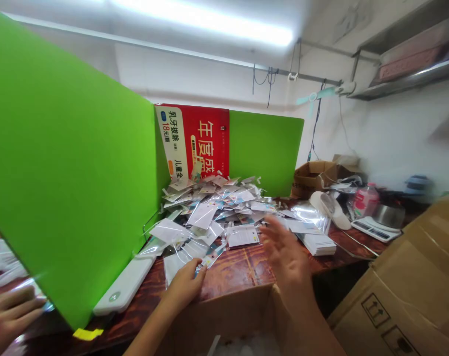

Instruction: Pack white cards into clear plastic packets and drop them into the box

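Near the front edge of the dark red table, my left hand (186,284) is closed on a clear plastic packet (175,264) with a card in it. Its fingertips are partly hidden by the packet. To the right, my right hand (288,254) is held up over the table edge, fingers apart and slightly blurred, with nothing visible in it. Beyond both hands lies a loose heap of clear packets with white cards (224,207). A neat stack of white cards (318,244) sits just right of my right hand.
An open cardboard box (231,309) stands below my hands, with pale items inside. Green panels (79,163) stand at the left and back. A white power bank-like slab (126,287), a kitchen scale (374,229) and a large carton (413,277) flank the table. Another person's hand (13,311) shows far left.
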`<action>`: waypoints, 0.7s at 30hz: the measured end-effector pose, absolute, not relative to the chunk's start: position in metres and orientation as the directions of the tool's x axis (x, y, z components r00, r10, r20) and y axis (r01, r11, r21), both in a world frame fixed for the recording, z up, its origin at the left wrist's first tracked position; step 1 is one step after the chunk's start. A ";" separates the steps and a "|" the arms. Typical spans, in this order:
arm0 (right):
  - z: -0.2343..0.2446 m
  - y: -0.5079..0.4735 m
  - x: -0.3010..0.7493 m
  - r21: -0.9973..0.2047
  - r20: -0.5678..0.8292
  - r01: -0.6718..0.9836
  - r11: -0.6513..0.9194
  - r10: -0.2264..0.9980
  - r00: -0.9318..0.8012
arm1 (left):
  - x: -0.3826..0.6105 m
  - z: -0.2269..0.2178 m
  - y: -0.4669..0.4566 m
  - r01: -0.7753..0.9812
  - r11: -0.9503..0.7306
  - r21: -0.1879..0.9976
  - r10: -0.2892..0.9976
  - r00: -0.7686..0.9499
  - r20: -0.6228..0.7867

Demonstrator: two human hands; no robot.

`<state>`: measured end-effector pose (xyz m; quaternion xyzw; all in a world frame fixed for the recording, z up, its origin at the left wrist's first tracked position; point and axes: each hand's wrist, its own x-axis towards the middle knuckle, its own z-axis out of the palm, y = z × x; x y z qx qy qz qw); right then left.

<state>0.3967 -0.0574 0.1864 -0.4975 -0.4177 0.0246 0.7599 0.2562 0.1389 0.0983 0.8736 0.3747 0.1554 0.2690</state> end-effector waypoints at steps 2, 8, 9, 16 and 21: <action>0.174 -0.048 0.394 -0.831 0.554 0.419 0.367 0.613 0.563 | 0.257 0.100 0.137 0.556 -0.608 0.567 0.717 0.691 0.092; 0.159 -0.040 0.384 -0.814 0.477 0.546 0.197 0.764 0.435 | 0.266 0.098 0.132 0.507 -0.744 0.435 0.613 0.777 0.143; 0.157 -0.039 0.382 -0.807 0.466 0.560 0.187 0.785 0.409 | 0.267 0.097 0.133 0.506 -0.759 0.410 0.602 0.785 0.144; 0.121 -0.014 0.392 -0.770 0.301 0.638 0.021 0.893 0.334 | 0.273 0.087 0.136 0.609 -0.766 0.206 0.635 0.766 0.099; 0.095 0.025 0.409 -0.780 0.084 0.603 -0.167 0.927 0.366 | 0.276 0.084 0.131 0.617 -0.767 0.178 0.636 0.768 0.079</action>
